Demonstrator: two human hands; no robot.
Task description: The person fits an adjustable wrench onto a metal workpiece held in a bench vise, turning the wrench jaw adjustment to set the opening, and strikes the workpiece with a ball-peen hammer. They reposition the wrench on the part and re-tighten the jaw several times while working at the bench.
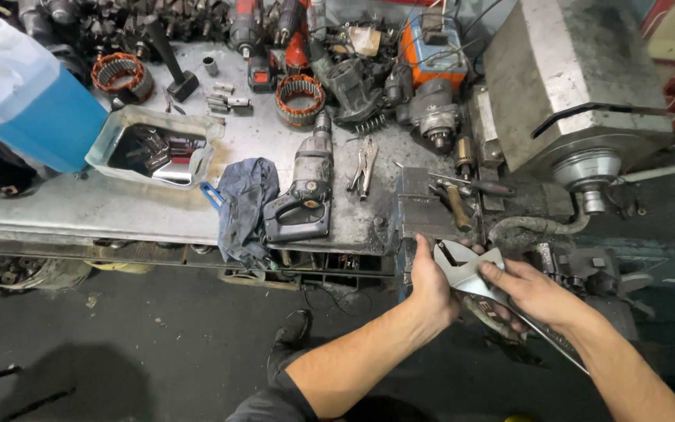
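In the head view, the left hand (431, 287) and the right hand (531, 291) were both closed around a large adjustable wrench (470, 270), held just in front of the bench vise (416, 211) at the workbench (103, 205) edge.

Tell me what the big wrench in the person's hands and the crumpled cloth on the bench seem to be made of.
The wrench looks like bare steel: pale grey, dull sheen, gripped by both hands. The cloth looks like woven fabric, dark blue-grey, limp, folded and draped over the bench edge.
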